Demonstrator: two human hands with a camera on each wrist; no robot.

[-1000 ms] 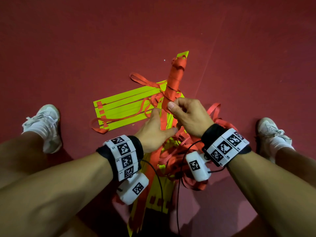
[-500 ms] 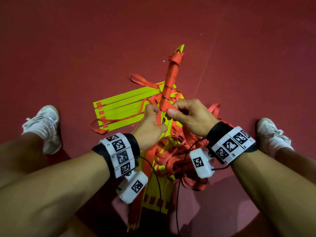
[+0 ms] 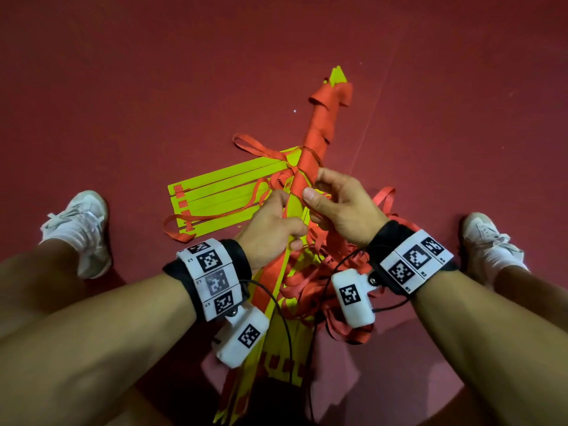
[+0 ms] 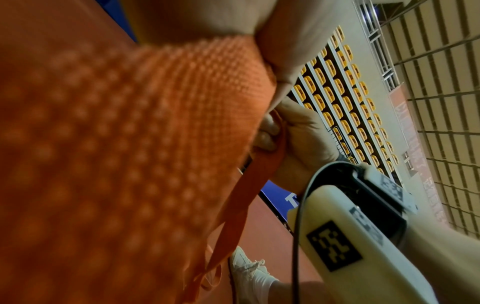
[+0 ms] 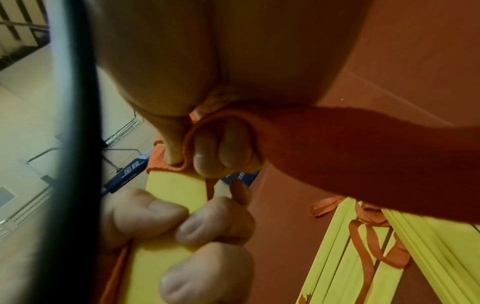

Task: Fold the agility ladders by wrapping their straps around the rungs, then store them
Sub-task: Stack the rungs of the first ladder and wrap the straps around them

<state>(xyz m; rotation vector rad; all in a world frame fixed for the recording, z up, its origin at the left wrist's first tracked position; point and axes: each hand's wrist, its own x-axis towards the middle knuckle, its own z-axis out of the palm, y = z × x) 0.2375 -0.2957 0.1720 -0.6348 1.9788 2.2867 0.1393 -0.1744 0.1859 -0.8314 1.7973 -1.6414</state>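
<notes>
A bundle of yellow rungs (image 3: 293,207) slants up from my lap, its far half wound in orange strap (image 3: 319,130). My left hand (image 3: 270,229) grips the bare yellow rungs (image 5: 166,232) low down, fingers curled round them. Just above it my right hand (image 3: 335,204) pinches the orange strap (image 5: 207,131) against the bundle, thumb on the near side. In the left wrist view the blurred orange strap (image 4: 116,164) fills the picture, and one strap (image 4: 249,195) runs down from my right hand's fingers (image 4: 267,133). Loose orange strap (image 3: 310,290) is piled under my wrists.
A second ladder's yellow rungs (image 3: 221,195) lie flat on the red floor (image 3: 123,87) to the left, with orange strap (image 3: 255,149) looped over them. My white shoes (image 3: 80,229) (image 3: 488,241) stand at either side. Wrist-camera cables (image 3: 289,327) hang over the bundle.
The bundle has tilted further away, its wrapped tip now higher in the view. My right hand has slid up it to the edge of the wrapped part; the left keeps its grip on the rungs.
</notes>
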